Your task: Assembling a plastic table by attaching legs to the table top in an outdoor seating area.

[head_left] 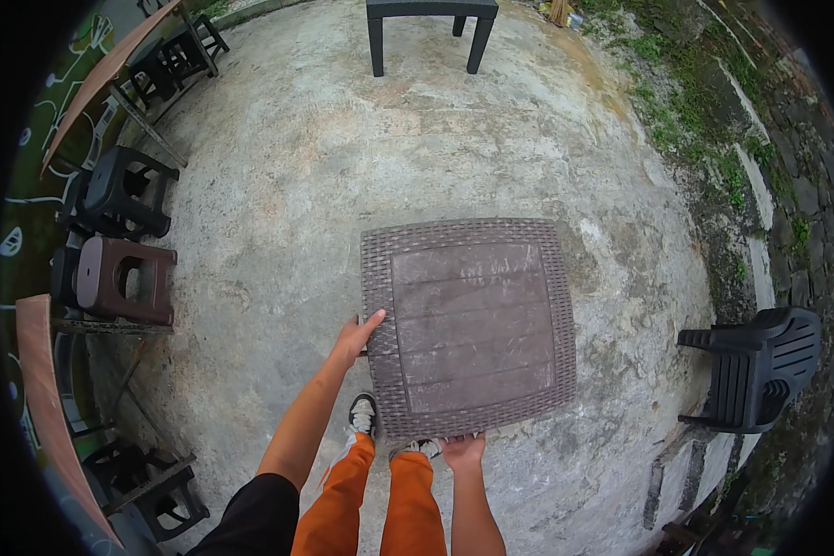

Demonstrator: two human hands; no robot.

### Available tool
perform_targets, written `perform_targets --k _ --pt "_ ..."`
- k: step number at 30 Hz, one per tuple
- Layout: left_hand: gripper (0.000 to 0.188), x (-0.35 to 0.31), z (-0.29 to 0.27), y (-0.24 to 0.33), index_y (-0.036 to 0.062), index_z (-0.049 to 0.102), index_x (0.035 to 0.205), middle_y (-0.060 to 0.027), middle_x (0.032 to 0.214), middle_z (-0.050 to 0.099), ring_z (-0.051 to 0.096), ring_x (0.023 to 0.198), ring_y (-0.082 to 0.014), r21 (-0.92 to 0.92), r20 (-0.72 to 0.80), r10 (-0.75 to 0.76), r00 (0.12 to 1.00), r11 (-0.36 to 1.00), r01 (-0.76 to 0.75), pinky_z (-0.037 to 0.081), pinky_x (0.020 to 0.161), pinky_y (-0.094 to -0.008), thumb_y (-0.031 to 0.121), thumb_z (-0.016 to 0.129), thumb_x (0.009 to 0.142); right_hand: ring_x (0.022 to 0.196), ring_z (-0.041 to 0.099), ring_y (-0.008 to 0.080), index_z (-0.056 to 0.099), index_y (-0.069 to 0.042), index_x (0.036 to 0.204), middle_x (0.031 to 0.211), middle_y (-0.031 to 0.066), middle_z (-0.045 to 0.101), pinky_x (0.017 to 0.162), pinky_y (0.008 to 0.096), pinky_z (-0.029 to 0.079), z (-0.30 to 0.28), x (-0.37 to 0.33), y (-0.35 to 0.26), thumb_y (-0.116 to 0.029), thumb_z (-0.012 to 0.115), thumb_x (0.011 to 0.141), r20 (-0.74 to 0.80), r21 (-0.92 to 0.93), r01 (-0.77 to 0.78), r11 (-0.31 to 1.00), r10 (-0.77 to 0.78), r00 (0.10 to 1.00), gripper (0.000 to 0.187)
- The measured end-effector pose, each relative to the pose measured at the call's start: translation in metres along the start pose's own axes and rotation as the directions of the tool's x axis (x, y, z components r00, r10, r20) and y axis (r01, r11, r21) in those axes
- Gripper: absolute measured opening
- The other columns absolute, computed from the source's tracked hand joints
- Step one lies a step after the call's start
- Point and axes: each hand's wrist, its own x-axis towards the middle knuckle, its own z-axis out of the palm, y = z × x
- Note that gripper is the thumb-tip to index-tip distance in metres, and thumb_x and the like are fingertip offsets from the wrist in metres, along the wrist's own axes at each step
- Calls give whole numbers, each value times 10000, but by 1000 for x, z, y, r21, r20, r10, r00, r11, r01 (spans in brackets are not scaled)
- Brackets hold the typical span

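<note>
A square brown plastic table [473, 324] with a woven-pattern border and a scuffed, slatted-look top is in front of my legs. My left hand [360, 337] grips its left edge, the thumb lying on the woven border and the other fingers out of sight below. At the near edge my right hand [463, 449] is closed on the rim from underneath, its fingers mostly hidden by the tabletop. The table's legs are hidden under the top, so I cannot tell whether they touch the ground. My shoes [363, 415] are just by the near left corner.
A dark table [431, 9] stands at the far end of the worn concrete floor [278, 213]. Along the left are a brown stool [125, 278], a black stool [130, 190] and benches with peach tops [46, 371]. Stacked dark chairs [755, 371] stand at the right, beside a grassy edge [676, 120].
</note>
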Motion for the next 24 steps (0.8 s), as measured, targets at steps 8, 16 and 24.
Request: perform_targets --k 8,16,24 --pt "559 -89 -10 -113 -34 586 1166 -220 1087 636 634 949 -282 183 -199 236 951 962 -201 511 749 -357 427 605 852 1193 487 324 398 46 1298 1291 186 471 999 489 407 -191 -143 33 -404 429 962 -379 -187 102 977 -168 910 562" --pt "326 -225 -104 -181 4 683 773 -194 812 674 659 781 -356 947 207 5 978 248 -202 530 723 -433 309 569 754 657 528 128 606 -43 899 749 28 563 556 253 458 -261 -348 42 -67 577 858 -61 -324 237 916 -270 961 55" --pt "385 -208 -27 -132 -6 685 923 -236 972 653 627 935 -388 894 448 215 868 -93 -438 503 832 -449 290 552 714 767 558 131 599 -29 936 824 22 583 701 235 483 -296 -400 155 -95 572 863 -196 51 402 914 -385 902 102"
